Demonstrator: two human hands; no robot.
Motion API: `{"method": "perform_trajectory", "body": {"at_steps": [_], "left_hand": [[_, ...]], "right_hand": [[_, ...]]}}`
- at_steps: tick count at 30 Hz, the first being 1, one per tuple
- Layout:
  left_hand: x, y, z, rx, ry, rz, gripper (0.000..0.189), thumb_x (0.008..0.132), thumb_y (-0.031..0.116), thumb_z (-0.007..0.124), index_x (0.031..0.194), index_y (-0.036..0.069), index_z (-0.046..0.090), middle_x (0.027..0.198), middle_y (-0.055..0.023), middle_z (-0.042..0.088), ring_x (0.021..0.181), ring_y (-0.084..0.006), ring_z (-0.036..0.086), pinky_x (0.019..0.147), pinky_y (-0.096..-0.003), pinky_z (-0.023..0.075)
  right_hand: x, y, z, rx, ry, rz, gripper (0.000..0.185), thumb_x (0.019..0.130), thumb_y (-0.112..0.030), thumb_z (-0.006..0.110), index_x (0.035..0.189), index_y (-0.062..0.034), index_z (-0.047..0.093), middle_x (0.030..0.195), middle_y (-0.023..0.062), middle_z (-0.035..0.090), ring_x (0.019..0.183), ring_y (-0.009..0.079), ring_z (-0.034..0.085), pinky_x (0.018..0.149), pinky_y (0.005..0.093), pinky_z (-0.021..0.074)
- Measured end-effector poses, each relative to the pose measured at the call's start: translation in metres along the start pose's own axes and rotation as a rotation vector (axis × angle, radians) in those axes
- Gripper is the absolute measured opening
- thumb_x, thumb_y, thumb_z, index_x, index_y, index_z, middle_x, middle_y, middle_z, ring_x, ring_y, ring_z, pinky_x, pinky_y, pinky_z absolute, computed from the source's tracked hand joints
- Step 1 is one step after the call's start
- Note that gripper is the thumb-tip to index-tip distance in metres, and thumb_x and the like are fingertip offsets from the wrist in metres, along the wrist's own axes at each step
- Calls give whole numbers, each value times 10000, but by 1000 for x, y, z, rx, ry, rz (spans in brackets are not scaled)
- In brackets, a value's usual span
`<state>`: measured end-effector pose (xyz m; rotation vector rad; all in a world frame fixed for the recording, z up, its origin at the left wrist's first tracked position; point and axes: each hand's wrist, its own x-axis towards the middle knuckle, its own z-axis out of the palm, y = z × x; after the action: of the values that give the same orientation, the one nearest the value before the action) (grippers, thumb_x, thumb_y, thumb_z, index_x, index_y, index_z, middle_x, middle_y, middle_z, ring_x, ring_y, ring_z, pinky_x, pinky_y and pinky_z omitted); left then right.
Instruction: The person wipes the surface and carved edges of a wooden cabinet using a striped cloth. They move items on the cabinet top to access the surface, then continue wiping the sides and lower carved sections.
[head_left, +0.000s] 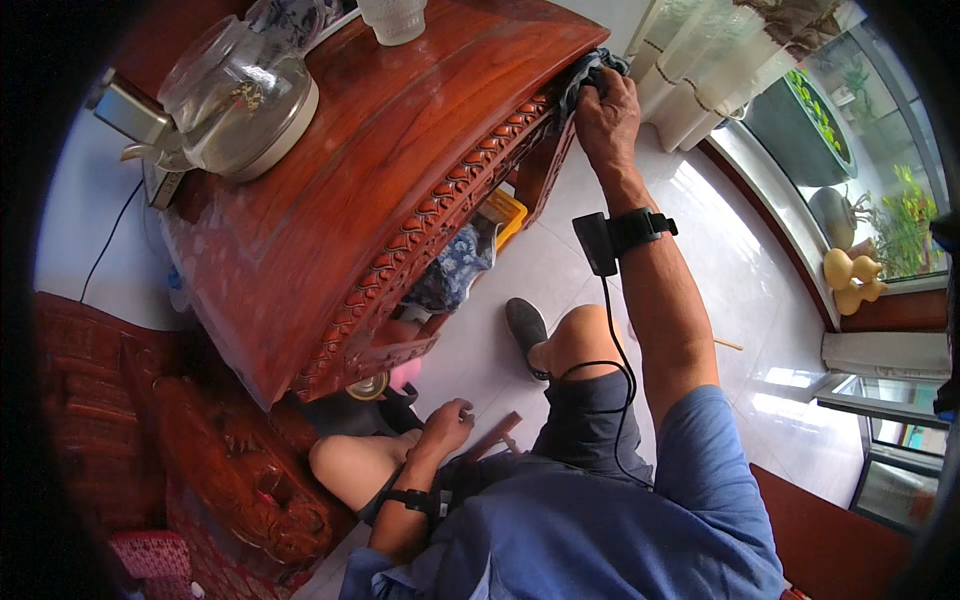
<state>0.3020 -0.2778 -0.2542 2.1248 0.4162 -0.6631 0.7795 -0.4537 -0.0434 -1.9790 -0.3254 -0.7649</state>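
My right hand (609, 112) is closed around a dark, crumpled cloth (581, 79). It presses the cloth to the carved edge at the far right corner of a polished reddish-brown wooden table (360, 142). My left hand (448, 424) rests by my left knee, its fingers curled and partly turned from view. Whether anything lies in those fingers is not visible. Carved relief (450, 184) runs along the table's front edge. On the tabletop stand a glass teapot (240, 97) with a pale base and, farther back, a frosted glass cup (395, 19).
A patterned blue cloth (450, 266) and a yellow container (506, 214) sit on the table's lower shelf. To my left is a carved wooden seat (232, 465). Curtains (686, 82), gourds (851, 277) and a planter (802, 131) line the window side. A black cable hangs from my right wrist.
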Motion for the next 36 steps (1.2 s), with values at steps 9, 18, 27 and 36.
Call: {"method": "perform_trajectory", "body": {"at_steps": [9, 18, 27, 36], "left_hand": [[-4, -5, 5, -1, 68, 167, 340, 913, 215, 643, 1187, 22, 702, 1072, -241, 743, 1030, -435, 703, 924, -491, 552], [-42, -1, -13, 22, 46, 113, 381, 936, 305, 656, 1201, 35, 703, 1134, -241, 738, 1105, -448, 683, 947, -489, 533], [-65, 2, -23, -39, -48, 87, 401, 844, 228, 796, 1188, 44, 701, 1109, -106, 716, 1041, -239, 657, 888, -371, 535], [-40, -46, 1, 262, 5, 132, 489, 969, 248, 611, 1433, 92, 606, 1367, -257, 634, 1291, -407, 603, 1095, -452, 478]], "right_hand": [[-102, -116, -7, -83, -146, -147, 306, 824, -49, 643, 1124, -32, 586, 1057, 240, 548, 958, 468, 612, 796, 537, 537], [-256, -257, -17, 206, -405, -267, 451, 738, -50, 693, 1173, -31, 574, 1000, 176, 519, 907, 398, 599, 718, 472, 531], [-273, -277, -16, 379, -369, -334, 287, 750, -151, 790, 973, -76, 625, 903, 121, 545, 828, 330, 611, 669, 437, 529], [-242, -248, -1, 361, -132, -154, 254, 708, -172, 813, 890, -78, 663, 843, 119, 568, 769, 338, 634, 642, 430, 529]]}}
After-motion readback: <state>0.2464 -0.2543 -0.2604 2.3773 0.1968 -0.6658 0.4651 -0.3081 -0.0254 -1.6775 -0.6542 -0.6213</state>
